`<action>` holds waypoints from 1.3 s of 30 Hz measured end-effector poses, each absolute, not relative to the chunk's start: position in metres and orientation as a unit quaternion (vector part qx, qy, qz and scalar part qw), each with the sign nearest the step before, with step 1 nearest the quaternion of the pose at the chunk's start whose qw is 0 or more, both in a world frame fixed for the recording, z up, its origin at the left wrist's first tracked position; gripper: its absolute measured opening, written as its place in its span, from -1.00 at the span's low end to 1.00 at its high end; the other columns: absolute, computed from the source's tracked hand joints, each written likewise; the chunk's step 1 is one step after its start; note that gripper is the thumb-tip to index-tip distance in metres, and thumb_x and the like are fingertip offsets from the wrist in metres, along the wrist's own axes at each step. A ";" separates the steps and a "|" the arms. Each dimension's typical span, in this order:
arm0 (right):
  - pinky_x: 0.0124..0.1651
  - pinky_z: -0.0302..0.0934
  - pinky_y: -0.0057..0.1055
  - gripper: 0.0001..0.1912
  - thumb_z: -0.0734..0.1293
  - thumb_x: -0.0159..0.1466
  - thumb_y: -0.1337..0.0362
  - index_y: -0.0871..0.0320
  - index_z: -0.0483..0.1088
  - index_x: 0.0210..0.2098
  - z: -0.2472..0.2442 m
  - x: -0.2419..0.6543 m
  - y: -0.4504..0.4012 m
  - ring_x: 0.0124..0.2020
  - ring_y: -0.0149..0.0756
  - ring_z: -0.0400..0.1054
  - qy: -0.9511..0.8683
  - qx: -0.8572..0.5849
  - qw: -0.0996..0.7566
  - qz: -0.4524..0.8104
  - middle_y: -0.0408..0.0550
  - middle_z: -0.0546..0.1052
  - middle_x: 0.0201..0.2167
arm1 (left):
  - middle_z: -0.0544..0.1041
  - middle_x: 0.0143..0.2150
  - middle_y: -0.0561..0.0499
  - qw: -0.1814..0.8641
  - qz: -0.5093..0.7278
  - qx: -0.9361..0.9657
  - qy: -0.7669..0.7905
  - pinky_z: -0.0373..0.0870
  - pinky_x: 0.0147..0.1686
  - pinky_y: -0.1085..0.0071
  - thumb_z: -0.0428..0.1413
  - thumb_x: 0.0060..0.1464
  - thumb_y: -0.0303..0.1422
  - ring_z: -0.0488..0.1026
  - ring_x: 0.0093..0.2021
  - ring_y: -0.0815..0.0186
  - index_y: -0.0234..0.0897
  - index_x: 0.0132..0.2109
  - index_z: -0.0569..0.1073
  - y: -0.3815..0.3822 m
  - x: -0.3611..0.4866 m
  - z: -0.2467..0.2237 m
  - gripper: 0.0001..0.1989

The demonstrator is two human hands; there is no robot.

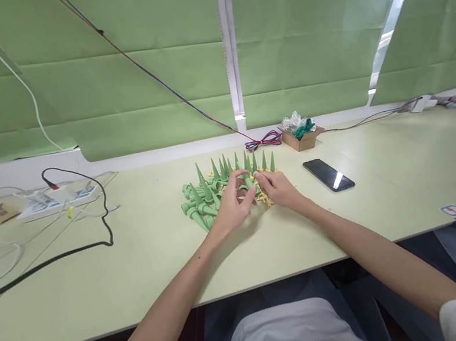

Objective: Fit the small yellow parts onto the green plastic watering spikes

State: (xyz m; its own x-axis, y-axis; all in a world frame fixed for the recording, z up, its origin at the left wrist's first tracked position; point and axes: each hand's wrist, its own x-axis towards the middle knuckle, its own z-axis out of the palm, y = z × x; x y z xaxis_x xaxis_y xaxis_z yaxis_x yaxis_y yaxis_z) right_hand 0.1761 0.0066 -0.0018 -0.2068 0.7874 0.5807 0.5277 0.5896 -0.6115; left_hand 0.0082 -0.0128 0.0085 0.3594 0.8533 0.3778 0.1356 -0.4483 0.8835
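right hand [277,188]: grip hidden | yellow pieces [267,201]: too small | black cable [49,260]: cut off left

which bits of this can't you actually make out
All in the head view:
- Whether the right hand grips a small yellow piece: its own fingers cover the spot.
- How many green cones there are: the left hand and overlapping cones hide some.
- The bottom of the cardboard box: clear plastic and green material cover it.
- Where the black cable leads: cut off by the left edge.
- The sticker's details: too small.
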 end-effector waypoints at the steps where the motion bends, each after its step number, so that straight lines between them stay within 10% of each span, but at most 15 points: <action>1: -0.45 -0.06 -0.40 -0.53 0.03 0.43 0.02 0.10 0.04 -0.55 -0.002 0.176 0.007 -0.59 -0.40 0.06 -0.762 -0.432 0.461 0.141 -0.19 0.21 -0.65 | 0.35 -0.13 -0.05 0.386 0.453 0.725 0.347 0.34 -0.54 0.54 0.10 0.18 -0.15 0.47 -0.39 0.39 -0.13 0.15 0.23 -0.013 0.008 0.008 -0.56; 18: -0.49 -0.10 -0.41 -0.47 0.02 0.40 -0.08 0.11 0.01 -0.58 -0.004 0.176 0.010 -0.59 -0.42 0.00 -0.744 -0.440 0.476 0.162 -0.22 0.10 -0.67 | 0.42 -0.04 -0.10 0.284 0.479 0.743 0.371 0.32 -0.46 0.49 0.15 0.13 -0.27 0.44 -0.39 0.41 -0.15 0.35 -0.04 -0.014 0.012 0.004 -0.25; 26: -0.49 -0.10 -0.41 -0.47 0.02 0.40 -0.07 0.11 0.00 -0.58 -0.006 0.177 0.013 -0.59 -0.42 -0.01 -0.747 -0.438 0.475 0.158 -0.21 0.09 -0.66 | 0.48 -0.01 -0.12 0.257 0.468 0.755 0.381 0.32 -0.45 0.46 0.16 0.10 -0.31 0.40 -0.43 0.40 -0.23 0.12 0.34 -0.012 0.011 0.006 -0.57; 39: -0.48 -0.06 -0.42 -0.48 0.04 0.40 -0.07 0.11 0.06 -0.57 -0.006 0.175 0.011 -0.58 -0.41 0.06 -0.741 -0.433 0.480 0.181 -0.20 0.18 -0.66 | 0.39 -0.03 -0.09 0.221 0.481 0.763 0.370 0.37 -0.49 0.49 0.10 0.15 -0.34 0.40 -0.32 0.36 -0.21 -0.02 0.38 -0.008 0.011 0.000 -0.76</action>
State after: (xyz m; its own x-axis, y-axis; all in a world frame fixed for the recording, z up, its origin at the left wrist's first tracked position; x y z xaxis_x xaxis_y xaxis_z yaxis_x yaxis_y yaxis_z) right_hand 0.1747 0.0111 -0.0056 -0.1637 0.8154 0.5553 0.4682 0.5597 -0.6838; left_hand 0.0109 -0.0076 -0.0001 0.2625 0.7777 0.5712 0.3532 -0.6283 0.6932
